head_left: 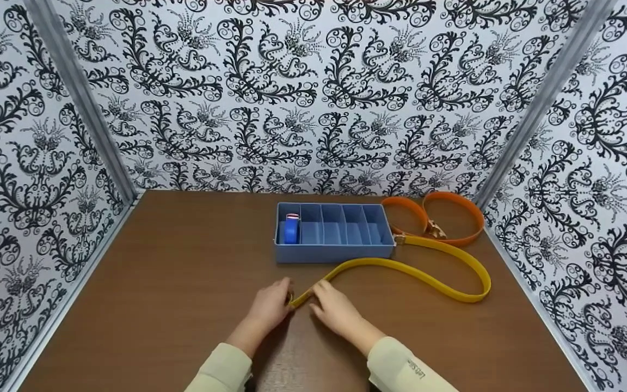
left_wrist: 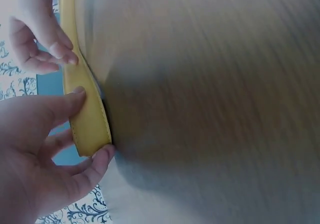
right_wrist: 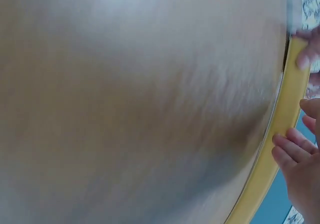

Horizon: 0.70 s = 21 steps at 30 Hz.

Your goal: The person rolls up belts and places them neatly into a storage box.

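Note:
A long yellow belt [head_left: 430, 280] curves over the table, its buckle [head_left: 399, 239] beside the right end of a blue compartment box. My left hand [head_left: 271, 304] pinches the belt's free end; in the left wrist view the thumb and a finger grip the stitched yellow strap [left_wrist: 92, 126] near its tip. My right hand [head_left: 338, 309] is a little farther along the strap. In the right wrist view, its fairly straight fingertips [right_wrist: 286, 146] rest on the yellow strap [right_wrist: 280, 116], with the thumb apart.
The blue box [head_left: 335, 254] stands behind the hands, divided into several compartments. A rolled blue belt [head_left: 290, 231] stands in its leftmost one. An orange belt [head_left: 468, 209] with a metal buckle lies looped at the back right. Patterned walls [head_left: 313, 109] surround the brown table [head_left: 183, 261].

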### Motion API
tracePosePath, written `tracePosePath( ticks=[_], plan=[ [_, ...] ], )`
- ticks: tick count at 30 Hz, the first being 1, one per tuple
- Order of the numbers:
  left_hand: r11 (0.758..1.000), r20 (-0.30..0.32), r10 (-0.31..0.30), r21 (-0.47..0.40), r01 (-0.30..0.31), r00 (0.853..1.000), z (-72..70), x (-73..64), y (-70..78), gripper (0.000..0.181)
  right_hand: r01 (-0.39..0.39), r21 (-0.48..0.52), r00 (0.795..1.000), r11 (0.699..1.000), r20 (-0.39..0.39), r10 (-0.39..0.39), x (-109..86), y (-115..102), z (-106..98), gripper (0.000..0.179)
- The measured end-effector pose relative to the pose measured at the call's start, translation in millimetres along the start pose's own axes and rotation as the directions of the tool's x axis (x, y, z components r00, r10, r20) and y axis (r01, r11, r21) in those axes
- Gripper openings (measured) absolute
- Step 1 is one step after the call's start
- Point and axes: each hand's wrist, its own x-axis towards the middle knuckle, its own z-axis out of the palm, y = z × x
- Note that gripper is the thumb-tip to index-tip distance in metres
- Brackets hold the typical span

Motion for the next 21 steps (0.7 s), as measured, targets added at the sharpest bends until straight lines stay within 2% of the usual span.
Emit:
tracePosePath(
  ticks=[3,5,11,14,17,21],
  plan=[
    [1.000,-0.008,0.022,-0.013,-0.022,1.000,0.0,0.0,-0.6,0.029,-0.025,-0.002,0.998,1.000,0.063,0.025,0.6,-5.0,1.4,0.020],
    [0.999,0.005,0.026,-0.033,-0.026,1.000,-0.5,0.4,-0.1,0.025,-0.032,-0.005,0.996,0.999,0.084,0.032,1.4,-6.7,1.4,0.020],
    [0.997,0.035,0.012,-0.079,-0.010,0.999,-0.3,5.0,6.6,0.022,0.022,-0.033,0.996,0.999,0.091,-0.019,1.6,-3.3,0.6,0.021],
    [0.992,0.039,-0.008,-0.125,0.013,0.999,1.6,8.4,9.3,0.028,0.033,-0.019,0.994,0.999,0.104,-0.031,-0.1,0.1,0.4,0.023],
    [0.978,0.043,-0.046,-0.204,0.053,0.998,3.3,10.9,10.6,0.040,0.037,-0.010,0.991,0.999,0.129,-0.035,-1.8,2.7,-1.2,0.024],
    [0.947,0.076,-0.058,-0.310,0.079,0.995,5.4,11.8,10.8,0.043,0.089,-0.030,0.986,0.996,0.142,-0.083,-3.6,4.4,-5.1,0.020]
  ],
)
